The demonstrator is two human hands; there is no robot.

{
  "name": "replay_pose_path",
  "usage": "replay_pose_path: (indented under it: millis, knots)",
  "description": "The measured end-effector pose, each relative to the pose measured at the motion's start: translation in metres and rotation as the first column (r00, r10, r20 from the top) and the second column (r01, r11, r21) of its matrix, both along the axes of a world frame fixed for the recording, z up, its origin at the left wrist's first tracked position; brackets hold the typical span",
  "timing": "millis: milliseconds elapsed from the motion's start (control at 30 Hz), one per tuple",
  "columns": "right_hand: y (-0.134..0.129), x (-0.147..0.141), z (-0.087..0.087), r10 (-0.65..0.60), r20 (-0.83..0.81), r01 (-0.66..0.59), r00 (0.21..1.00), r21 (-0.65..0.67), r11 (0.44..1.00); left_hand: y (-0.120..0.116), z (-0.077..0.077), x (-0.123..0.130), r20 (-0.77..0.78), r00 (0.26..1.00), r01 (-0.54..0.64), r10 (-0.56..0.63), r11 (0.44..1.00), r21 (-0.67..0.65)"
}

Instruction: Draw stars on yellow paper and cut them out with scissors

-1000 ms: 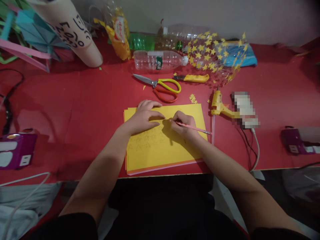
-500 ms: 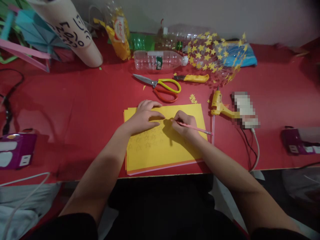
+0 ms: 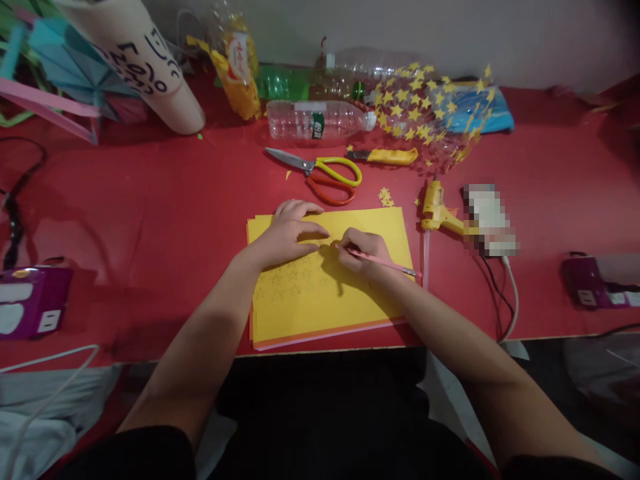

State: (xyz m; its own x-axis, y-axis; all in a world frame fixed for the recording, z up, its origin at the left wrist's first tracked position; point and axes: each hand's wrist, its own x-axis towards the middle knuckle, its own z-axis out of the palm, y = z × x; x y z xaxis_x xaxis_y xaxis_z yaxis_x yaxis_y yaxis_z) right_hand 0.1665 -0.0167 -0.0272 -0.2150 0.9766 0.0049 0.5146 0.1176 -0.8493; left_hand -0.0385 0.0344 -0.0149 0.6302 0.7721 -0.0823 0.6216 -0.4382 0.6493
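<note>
A stack of coloured paper with a yellow sheet (image 3: pixel 310 313) on top lies at the table's front edge. My left hand (image 3: pixel 287 233) rests on its upper left part, fingers apart and holding nothing. My right hand (image 3: pixel 363 252) is closed around a pink pencil (image 3: pixel 390 264), whose tip is at the paper just right of my left fingertips. Several rows of small pencilled stars (image 3: pixel 295 289) show on the sheet below my left hand. Small cut yellow stars (image 3: pixel 385 197) lie just behind the sheet.
Behind the paper lie scissors (image 3: pixel 310 167) and a yellow cutter (image 3: pixel 393 157). A glue gun (image 3: pixel 434 207) and a blurred-out device (image 3: pixel 490 217) with a cable are at the right. Farther back are a clear bottle (image 3: pixel 320 121), a star-covered bottle (image 3: pixel 415 107) and a white cup (image 3: pixel 150 73).
My right hand has moved slightly left and down across the sheet with the pencil. My left hand has stayed in place.
</note>
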Motion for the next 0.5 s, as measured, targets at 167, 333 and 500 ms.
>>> replay_pose_path:
  millis: [167,333,500]
  knots:
    - [0.0057,0.0033,-0.009,0.069,0.012,-0.069,0.998,0.009,0.998,-0.0001,0.0003,0.0005,-0.002,1.0,-0.001,0.001,1.0,0.002]
    - [0.0052,0.0026,-0.0105,0.068,0.018,-0.068,0.998,0.002,0.998,-0.0004,0.0017,0.0009,-0.003,1.0,-0.005,0.005,1.0,-0.003]
    - [0.0054,0.0021,-0.0113,0.065,0.001,-0.065,0.998,-0.015,0.998,-0.0003,0.0012,0.0004,-0.008,1.0,0.0,0.0,1.0,0.007]
